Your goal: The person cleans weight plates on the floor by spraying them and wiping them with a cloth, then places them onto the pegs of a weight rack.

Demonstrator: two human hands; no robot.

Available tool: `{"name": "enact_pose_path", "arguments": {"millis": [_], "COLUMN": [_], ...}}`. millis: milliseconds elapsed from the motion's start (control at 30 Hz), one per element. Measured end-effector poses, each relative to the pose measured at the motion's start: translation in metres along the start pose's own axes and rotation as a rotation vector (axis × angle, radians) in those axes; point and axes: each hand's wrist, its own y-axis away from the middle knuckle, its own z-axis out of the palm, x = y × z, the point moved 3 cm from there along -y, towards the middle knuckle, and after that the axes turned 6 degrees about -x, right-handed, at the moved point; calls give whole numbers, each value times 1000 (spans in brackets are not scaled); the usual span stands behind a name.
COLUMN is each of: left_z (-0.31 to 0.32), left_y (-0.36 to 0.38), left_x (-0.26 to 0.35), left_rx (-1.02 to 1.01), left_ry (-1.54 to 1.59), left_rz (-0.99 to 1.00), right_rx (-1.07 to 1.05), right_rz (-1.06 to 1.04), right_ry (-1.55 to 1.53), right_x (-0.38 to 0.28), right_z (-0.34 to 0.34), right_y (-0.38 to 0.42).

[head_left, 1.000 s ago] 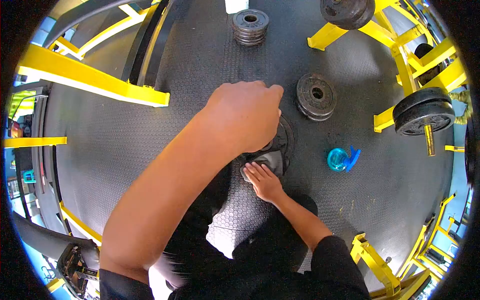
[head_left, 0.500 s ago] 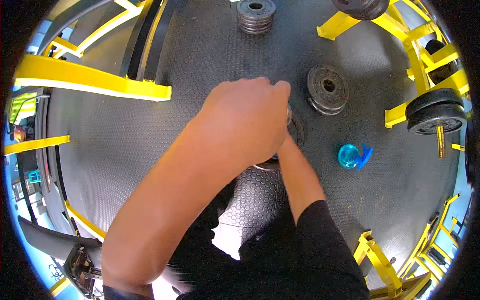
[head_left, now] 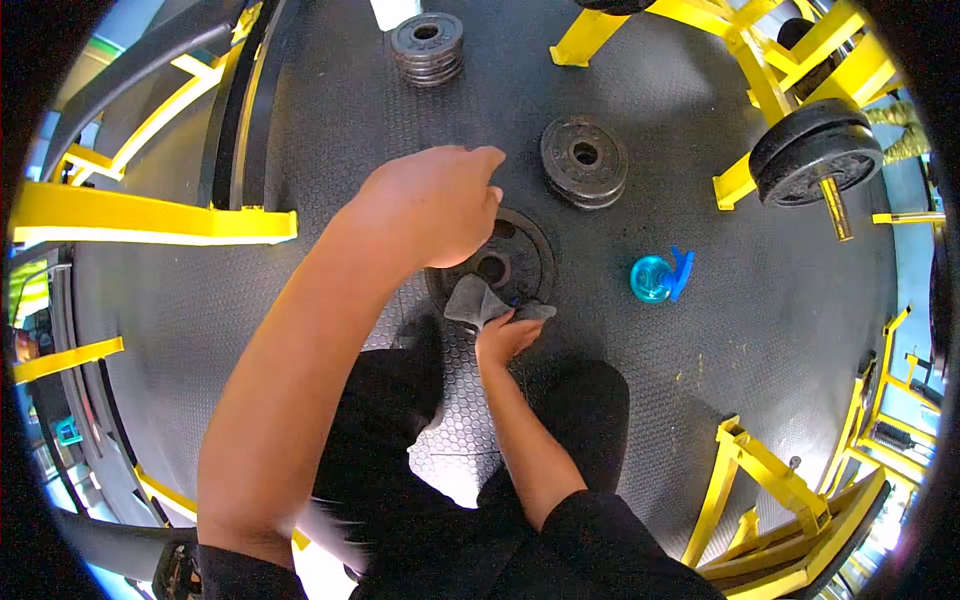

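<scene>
My right hand (head_left: 508, 338) is closed on a grey cloth (head_left: 478, 302), which lies against the near side of a dark weight plate (head_left: 535, 255) between my knees. Curled fingers show on my left hand (head_left: 430, 205), which covers the plate's upper left part in view. Whether this hand touches the plate or holds anything is hidden. Right of the plate, a clear blue spray bottle (head_left: 651, 279) with a blue trigger head stands on the floor.
Stacked weight plates (head_left: 584, 160) lie ahead on the black rubber floor (head_left: 330, 130), with another stack (head_left: 427, 50) farther off. A yellow frame beam (head_left: 150, 215) juts in from the left. Loaded plates (head_left: 815, 155) hang on a yellow rack at right; a yellow bench frame (head_left: 770, 490) stands lower right.
The view has shifted, so floor objects appear farther left. My hands have come apart: the right one now shows lower with the cloth, and the left, still curled, no longer covers it.
</scene>
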Motion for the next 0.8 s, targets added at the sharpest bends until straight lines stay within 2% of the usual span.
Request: {"name": "enact_pose_path", "arguments": {"millis": [67, 133, 200, 267, 300, 367, 400, 467, 500, 567, 600, 667, 700, 767, 800], "left_z": [0, -1, -5, -2, -2, -4, -6, -5, -5, -6, -8, -2, -1, -2, 0], "left_y": [-2, 1, 8, 15, 16, 17, 18, 14, 12, 8, 8, 5, 3, 2, 2], "left_x": [-12, -23, -30, -42, -46, -46, -45, -43, -40, -36, -34, -36, -36, -36, -35], "left_rx": [-28, -61, -50, -13, 29, 32, 41, 21, 12, 14, 21, 52, 81, 48, 17], "left_ry": [7, 14, 44, 36, 26, 22, 21, 8, 0, 13, 24, -17, -57, -71, -79], "left_rz": [-25, -69, -128, -121, -96, -112, -121, -126, -114, -129, -144, -133, -122, -140, -162], "right_rx": [106, -88, -274, -337, -348, -303, -319, -497, -505, -749, -747, -1009, -1000, -995, -993], "right_rz": [32, -28, -142, -329, -332, -666, -668, -1012, -1013, -1211, -1214, -1435, -1437, -1681, -1673], "right_ry": [46, 107, 222, 299, 299, 327, 323, 298, 296, 6, 6, 394, 391, 468, 479], "right_x": [-15, -68, -82, -117, -127, -153, -159, -174, -175, -174, -173, -158, -149, -116, -99], "right_z": [-2, -39, -20, -3, 9, 31, 39, 54, 54, 43, 32, 16, 8, -7, -15], "right_y": [-27, -70, -116, -130, -132, -117, -111, -88, -78, -51, -39, -5, 1, 9, 5]}}
